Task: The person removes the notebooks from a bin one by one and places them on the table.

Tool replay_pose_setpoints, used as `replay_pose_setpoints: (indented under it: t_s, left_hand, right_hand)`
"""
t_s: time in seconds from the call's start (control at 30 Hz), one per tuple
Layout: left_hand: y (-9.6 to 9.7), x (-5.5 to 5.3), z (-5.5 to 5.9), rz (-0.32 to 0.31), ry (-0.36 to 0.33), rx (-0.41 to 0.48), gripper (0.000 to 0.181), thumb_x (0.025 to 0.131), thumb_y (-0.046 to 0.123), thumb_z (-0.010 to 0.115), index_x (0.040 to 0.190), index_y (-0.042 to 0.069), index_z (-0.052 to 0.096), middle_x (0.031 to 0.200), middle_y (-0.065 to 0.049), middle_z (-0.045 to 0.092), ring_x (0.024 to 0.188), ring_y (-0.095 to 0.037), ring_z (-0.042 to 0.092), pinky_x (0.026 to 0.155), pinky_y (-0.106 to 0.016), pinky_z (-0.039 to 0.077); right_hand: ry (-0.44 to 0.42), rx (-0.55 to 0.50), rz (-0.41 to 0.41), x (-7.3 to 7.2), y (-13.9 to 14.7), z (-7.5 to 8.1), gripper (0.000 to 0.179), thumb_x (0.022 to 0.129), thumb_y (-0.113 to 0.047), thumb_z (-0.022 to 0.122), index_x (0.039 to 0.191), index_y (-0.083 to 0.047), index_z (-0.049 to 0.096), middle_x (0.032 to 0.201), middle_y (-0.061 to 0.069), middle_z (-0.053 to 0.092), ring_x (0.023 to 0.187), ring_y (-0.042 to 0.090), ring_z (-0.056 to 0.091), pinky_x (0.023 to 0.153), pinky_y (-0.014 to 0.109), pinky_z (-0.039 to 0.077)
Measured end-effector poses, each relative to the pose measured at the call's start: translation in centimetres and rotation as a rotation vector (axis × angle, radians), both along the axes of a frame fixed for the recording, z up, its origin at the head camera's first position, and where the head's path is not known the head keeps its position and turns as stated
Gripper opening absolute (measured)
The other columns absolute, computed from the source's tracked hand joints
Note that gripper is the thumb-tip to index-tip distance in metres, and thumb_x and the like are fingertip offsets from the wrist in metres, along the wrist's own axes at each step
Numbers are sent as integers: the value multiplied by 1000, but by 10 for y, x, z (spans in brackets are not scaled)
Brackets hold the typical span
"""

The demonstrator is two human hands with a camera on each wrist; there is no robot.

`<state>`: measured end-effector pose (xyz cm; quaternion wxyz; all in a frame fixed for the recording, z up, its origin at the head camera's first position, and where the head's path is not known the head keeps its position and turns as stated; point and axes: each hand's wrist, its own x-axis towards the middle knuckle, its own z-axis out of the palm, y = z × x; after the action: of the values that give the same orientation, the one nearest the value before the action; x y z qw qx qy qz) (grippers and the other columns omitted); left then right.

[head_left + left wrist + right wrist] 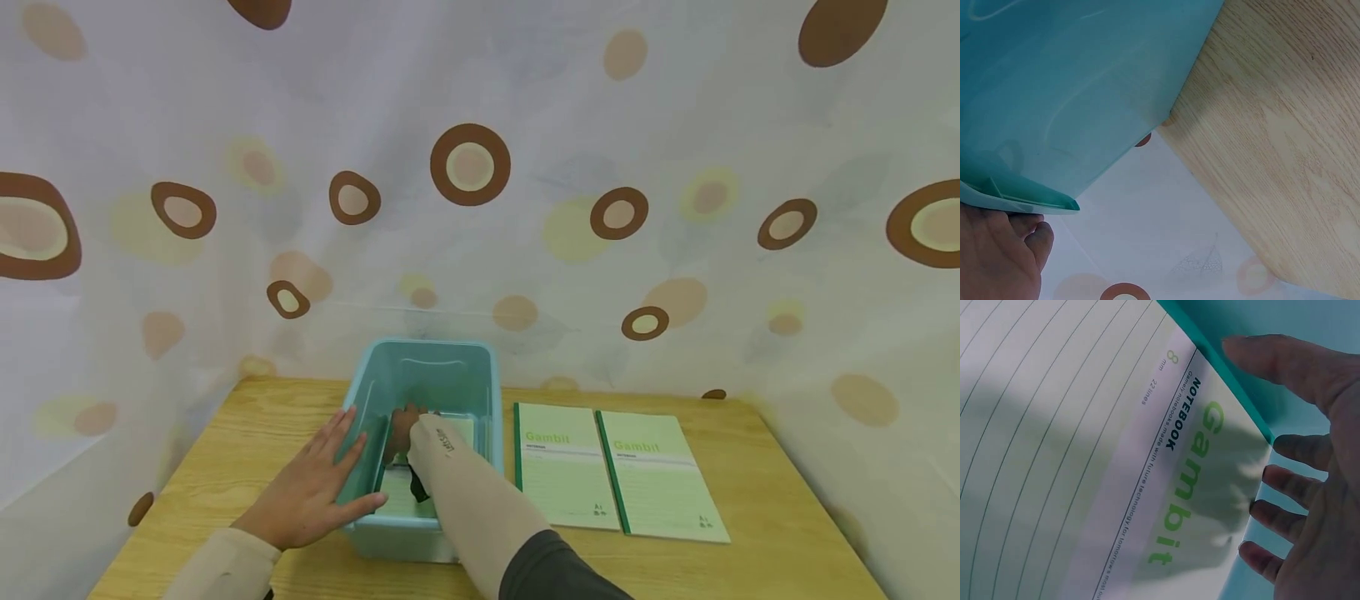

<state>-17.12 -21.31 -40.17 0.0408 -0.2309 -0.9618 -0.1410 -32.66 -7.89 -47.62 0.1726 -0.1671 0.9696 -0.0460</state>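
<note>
A light blue plastic bin (405,537) stands on the wooden table. My left hand (311,487) rests on its left rim with fingers spread; the left wrist view shows fingertips (1029,231) against the rim from outside. My right hand (402,432) reaches down inside the bin. There lies a pale green Gambit notebook (1116,450) with a dark green spine. The fingertips (1263,509) of the right hand touch the notebook's top edge, while the thumb stands apart from it, near the spine. My right forearm hides part of the bin's inside.
To the right of the bin, two more Gambit notebooks, one left (566,467) and one right (667,479), lie flat side by side on the table (780,508). A patterned curtain (555,100) hangs behind the table and along its sides.
</note>
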Motion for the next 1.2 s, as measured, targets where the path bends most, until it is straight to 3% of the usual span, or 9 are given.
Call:
replay_pose_setpoints:
  t_s: [0.27, 0.47, 0.6, 0.93, 1.2]
  left_hand:
    - [2, 0, 2, -4, -9, 7, 82, 92, 59, 50, 138, -8, 46, 157, -23, 16, 145, -40, 13, 111, -57, 24]
    - [2, -1, 3, -5, 1, -4, 82, 92, 59, 50, 139, -8, 45, 157, -23, 16, 145, -40, 14, 111, -56, 25]
    - [2, 0, 5, -1, -2, -1, 82, 92, 60, 50, 138, -8, 46, 157, -23, 16, 145, -40, 14, 112, -56, 24]
    - [1, 2, 5, 0, -2, -3, 82, 92, 60, 49, 139, -8, 46, 157, -23, 16, 145, -40, 14, 111, -56, 24]
    - [1, 1, 2, 5, 1, -4, 82, 92, 60, 50, 139, -8, 45, 157, -23, 16, 145, -40, 14, 111, -56, 25]
  right_hand:
    - [16, -31, -20, 8, 4, 11, 77, 74, -43, 82, 139, -19, 49, 142, 5, 44, 128, 26, 45, 104, 47, 38]
    - [101, -40, -62, 0, 1, 1, 79, 70, -45, 84, 137, -19, 52, 138, 8, 46, 126, 26, 44, 104, 48, 37]
    - [137, -55, -71, 0, 1, 4, 80, 70, -50, 82, 137, -20, 51, 139, 9, 45, 126, 27, 44, 103, 48, 37]
    - [98, -185, -104, 2, 3, 8, 86, 75, -51, 78, 143, -18, 38, 134, 13, 48, 122, 30, 49, 101, 48, 39]
    - [81, -103, -57, -1, 1, 5, 88, 75, -57, 74, 146, -22, 35, 137, 14, 44, 125, 29, 41, 104, 45, 35]
